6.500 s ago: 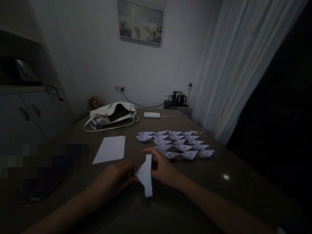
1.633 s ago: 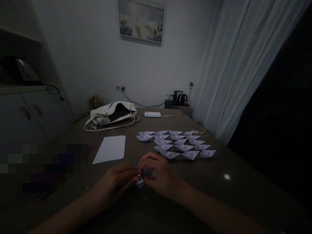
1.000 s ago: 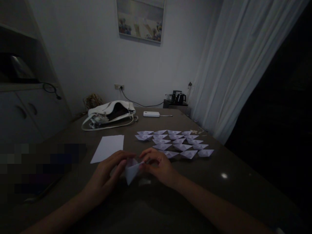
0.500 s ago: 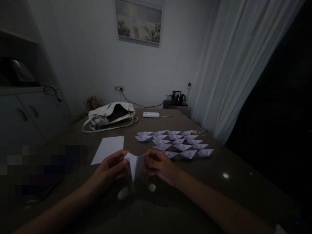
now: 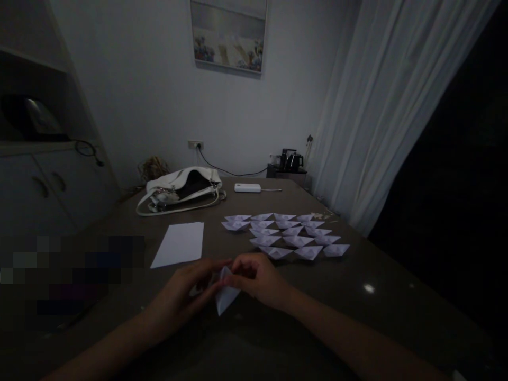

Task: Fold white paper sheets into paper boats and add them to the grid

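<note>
A folded piece of white paper [image 5: 227, 299] is pinched between my two hands, low over the near part of the table. My left hand [image 5: 184, 288] is closed on its left side, thumb and fingers pressed to the fold. From the right, my right hand [image 5: 260, 278] grips the top of the same paper, its fingertips meeting the left ones. My fingers cover part of the folds. Beyond my right hand stand several folded paper boats [image 5: 297, 241] in rows. Flat white sheets [image 5: 180, 243] lie past my left hand.
On the dark table [image 5: 369, 323], a white handbag [image 5: 180, 188] lies open at the back left. A white power bank [image 5: 247, 188] with a short cable is at the far edge. A black kettle [image 5: 293, 160] stands on a small stand behind. A pale curtain [image 5: 369, 106] hangs to the right.
My hands have come together and lower, nearer me. The paper, spread open in a V between them before, is now pressed into a narrower pointed shape.
</note>
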Action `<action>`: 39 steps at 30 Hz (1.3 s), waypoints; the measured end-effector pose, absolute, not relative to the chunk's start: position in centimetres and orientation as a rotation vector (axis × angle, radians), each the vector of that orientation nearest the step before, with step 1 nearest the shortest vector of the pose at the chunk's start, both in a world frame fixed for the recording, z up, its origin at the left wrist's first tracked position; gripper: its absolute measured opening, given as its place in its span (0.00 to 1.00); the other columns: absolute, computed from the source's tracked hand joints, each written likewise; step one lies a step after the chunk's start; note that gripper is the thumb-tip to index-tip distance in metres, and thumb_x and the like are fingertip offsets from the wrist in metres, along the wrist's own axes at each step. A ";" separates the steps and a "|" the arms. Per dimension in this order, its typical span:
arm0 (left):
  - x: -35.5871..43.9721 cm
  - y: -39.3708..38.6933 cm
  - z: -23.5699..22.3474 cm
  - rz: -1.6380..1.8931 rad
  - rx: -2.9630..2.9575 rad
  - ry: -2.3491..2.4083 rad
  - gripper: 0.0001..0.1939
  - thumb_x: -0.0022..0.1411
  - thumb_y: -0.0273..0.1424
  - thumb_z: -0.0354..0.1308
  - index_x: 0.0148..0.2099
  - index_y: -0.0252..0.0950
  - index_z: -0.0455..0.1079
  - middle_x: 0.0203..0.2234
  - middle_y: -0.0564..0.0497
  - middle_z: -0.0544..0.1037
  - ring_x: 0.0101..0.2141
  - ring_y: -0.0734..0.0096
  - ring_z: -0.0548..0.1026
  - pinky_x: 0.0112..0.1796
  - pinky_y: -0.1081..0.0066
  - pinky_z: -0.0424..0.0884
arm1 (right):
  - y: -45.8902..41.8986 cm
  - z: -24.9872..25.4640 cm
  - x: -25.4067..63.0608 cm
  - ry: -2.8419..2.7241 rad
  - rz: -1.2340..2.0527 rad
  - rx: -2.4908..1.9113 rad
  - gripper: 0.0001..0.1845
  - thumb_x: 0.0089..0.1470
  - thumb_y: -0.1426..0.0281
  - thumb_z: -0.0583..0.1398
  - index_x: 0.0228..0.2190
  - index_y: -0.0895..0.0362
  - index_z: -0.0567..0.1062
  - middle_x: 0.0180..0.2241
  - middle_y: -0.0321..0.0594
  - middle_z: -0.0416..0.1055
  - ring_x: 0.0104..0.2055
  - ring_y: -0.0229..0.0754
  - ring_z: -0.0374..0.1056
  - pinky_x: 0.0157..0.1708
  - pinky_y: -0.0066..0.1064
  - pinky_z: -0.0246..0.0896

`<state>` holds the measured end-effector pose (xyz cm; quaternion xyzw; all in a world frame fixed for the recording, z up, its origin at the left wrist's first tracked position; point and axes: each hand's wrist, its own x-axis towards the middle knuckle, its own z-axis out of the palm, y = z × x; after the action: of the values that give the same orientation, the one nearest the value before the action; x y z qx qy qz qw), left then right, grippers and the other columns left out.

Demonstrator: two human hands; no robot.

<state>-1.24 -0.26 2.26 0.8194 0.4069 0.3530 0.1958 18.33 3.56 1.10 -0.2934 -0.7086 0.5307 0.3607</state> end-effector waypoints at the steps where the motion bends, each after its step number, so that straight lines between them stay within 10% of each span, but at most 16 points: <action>1: -1.3 -0.3 2.2 0.986 2.346 1.129 0.17 0.62 0.31 0.55 0.54 0.40 0.67 0.35 0.52 0.77 0.28 0.72 0.71 0.31 0.74 0.68 | 3.6 1.0 18.3 -1.807 1.403 -0.745 0.18 0.46 0.56 0.65 0.25 0.58 0.71 0.17 0.28 0.61 0.15 0.27 0.52 0.14 0.20 0.44; 39: -1.0 -0.9 2.4 0.908 2.311 1.171 0.05 0.64 0.30 0.48 0.42 0.39 0.64 0.29 0.54 0.74 0.28 0.72 0.72 0.29 0.76 0.67 | 1.9 2.1 18.0 -1.965 0.936 -0.886 0.04 0.51 0.72 0.58 0.32 0.58 0.73 0.20 0.31 0.65 0.19 0.30 0.58 0.20 0.21 0.51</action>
<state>-0.98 -0.91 2.37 0.8254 0.4183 0.3241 0.1968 17.95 1.92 2.08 -0.3479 -0.7716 0.3676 0.3854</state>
